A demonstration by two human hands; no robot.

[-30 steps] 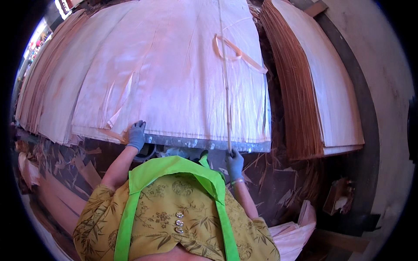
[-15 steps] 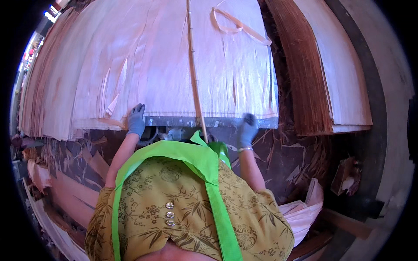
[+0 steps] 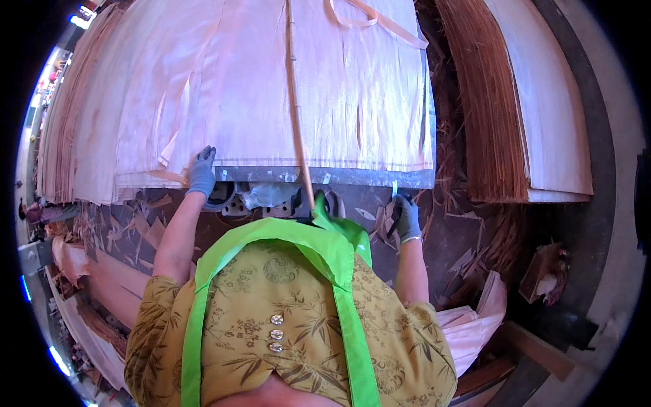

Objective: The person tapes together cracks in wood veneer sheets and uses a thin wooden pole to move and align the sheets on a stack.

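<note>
A pale, wide wood veneer sheet [image 3: 251, 115] with lengthwise splits lies in front of me over the grey edge of a table [image 3: 264, 174]. My left hand [image 3: 203, 173], in a grey glove with dark fingertips, rests with its fingers extended on the near edge of the sheet. Across the sheet runs a long thin stick [image 3: 296, 102], its near end reaching past the edge to my green apron. My right hand [image 3: 408, 218], also gloved, is closed just below the table edge at the right. A short whitish strip [image 3: 395, 188] shows above its fingers; whether they grip it is unclear.
To the right, past a gap with scraps, stands a tall veneer stack [image 3: 485, 102]. More sheet edges [image 3: 61, 142] fan out at the left. A loose veneer ribbon [image 3: 390, 28] lies on the sheet. Veneer scraps [image 3: 468, 261] litter the floor on both sides.
My right hand has moved right and slightly down, off the table edge. The left hand stays at the sheet's edge. The whole view has shifted a little.
</note>
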